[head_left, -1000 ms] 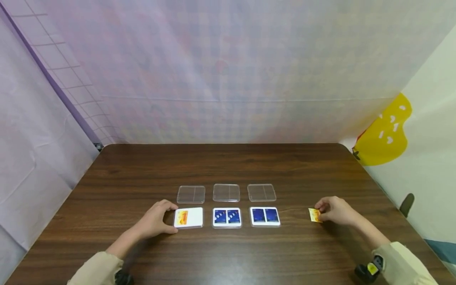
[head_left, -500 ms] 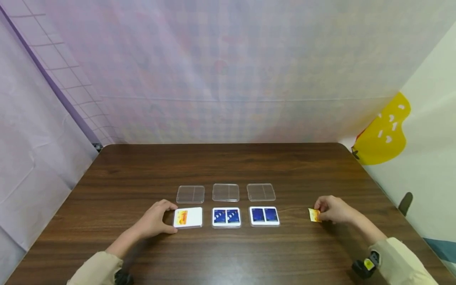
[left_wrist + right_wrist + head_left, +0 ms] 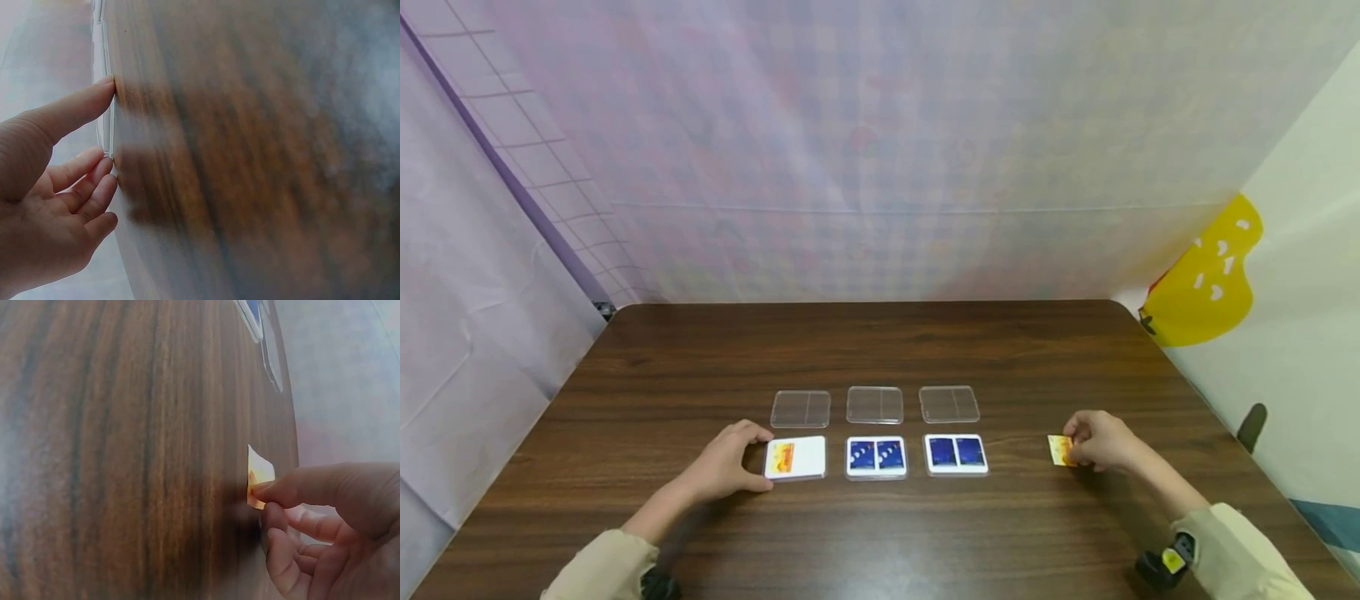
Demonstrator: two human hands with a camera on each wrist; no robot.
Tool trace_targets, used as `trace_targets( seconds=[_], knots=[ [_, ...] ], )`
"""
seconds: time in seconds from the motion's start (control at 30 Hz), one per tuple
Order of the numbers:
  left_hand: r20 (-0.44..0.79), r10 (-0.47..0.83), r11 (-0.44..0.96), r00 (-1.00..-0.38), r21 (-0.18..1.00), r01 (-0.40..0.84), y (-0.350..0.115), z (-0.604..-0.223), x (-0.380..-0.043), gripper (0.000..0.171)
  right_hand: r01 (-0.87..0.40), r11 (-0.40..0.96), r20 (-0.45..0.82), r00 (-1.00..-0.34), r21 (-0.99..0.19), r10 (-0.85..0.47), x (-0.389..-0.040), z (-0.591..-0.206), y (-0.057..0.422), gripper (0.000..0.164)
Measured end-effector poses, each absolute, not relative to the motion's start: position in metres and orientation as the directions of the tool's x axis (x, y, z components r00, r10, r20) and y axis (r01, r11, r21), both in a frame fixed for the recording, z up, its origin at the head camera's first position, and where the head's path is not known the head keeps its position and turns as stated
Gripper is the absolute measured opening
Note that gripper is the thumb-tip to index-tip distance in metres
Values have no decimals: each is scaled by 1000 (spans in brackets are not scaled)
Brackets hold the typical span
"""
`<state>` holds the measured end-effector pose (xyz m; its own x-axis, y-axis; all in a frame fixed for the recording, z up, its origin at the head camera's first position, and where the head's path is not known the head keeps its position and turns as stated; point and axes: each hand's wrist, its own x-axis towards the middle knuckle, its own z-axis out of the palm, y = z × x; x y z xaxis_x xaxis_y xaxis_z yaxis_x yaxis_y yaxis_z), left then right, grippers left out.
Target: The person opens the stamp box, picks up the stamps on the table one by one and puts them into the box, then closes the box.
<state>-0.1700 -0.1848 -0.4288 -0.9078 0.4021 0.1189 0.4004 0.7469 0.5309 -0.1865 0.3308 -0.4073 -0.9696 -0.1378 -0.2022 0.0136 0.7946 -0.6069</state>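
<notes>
In the head view my left hand holds the left end of a shallow clear plastic case, thumb at its near corner and forefinger at its far corner. Inside that case lies a white insert bearing one orange-yellow picture on its left half. Off to the right, my right hand pinches a small orange-yellow printed paper square between thumb and fingertips. From the right wrist view, the paper stands slightly bent, close to the tabletop; the fingertips hide part of it.
Two similar cases, the middle one and the right one, each hold a pair of blue pictures. Behind them lie three clear lids in a row. All rest on a brown wooden table, with hanging cloth beyond.
My right hand and the paper square have shifted very slightly, the right forearm drifting a little to the left. The left hand and the cases stay put.
</notes>
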Motion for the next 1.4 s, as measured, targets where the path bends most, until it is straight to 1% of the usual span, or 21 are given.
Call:
trace_targets(
  seconds=[0.1, 0.23, 0.43, 0.57, 0.73, 0.97, 1.13, 1.4],
  knots=[
    [125, 402, 746, -907, 529, 404, -185, -429, -170, 55, 29, 788, -194, -974, -615, -115, -186, -408, 331, 22],
    [122, 398, 748, -909, 530, 399, -185, -429, -170, 55, 23, 789, -163, -982, -614, -98, -186, -410, 332, 16],
    [109, 392, 751, -913, 535, 387, -184, -428, -169, 56, -41, 821, -71, -993, -570, -99, -186, -414, 333, 7],
    [109, 394, 753, -912, 532, 389, -184, -428, -169, 56, -75, 811, -36, -992, -580, -117, -188, -416, 337, 5],
    [116, 399, 750, -910, 530, 396, -184, -428, -170, 56, -94, 782, -49, -986, -616, -157, -191, -413, 341, 6],
    [119, 400, 750, -909, 528, 399, -184, -428, -170, 56, -27, 705, -128, -978, -708, -166, -197, -401, 336, 11],
    [113, 402, 752, -909, 525, 398, -184, -428, -170, 56, -16, 670, -158, -967, -742, -199, -202, -391, 329, 16],
    [118, 410, 748, -904, 524, 408, -185, -428, -170, 55, -76, 663, -135, -956, -745, -261, -214, -382, 298, 16]
  ],
)
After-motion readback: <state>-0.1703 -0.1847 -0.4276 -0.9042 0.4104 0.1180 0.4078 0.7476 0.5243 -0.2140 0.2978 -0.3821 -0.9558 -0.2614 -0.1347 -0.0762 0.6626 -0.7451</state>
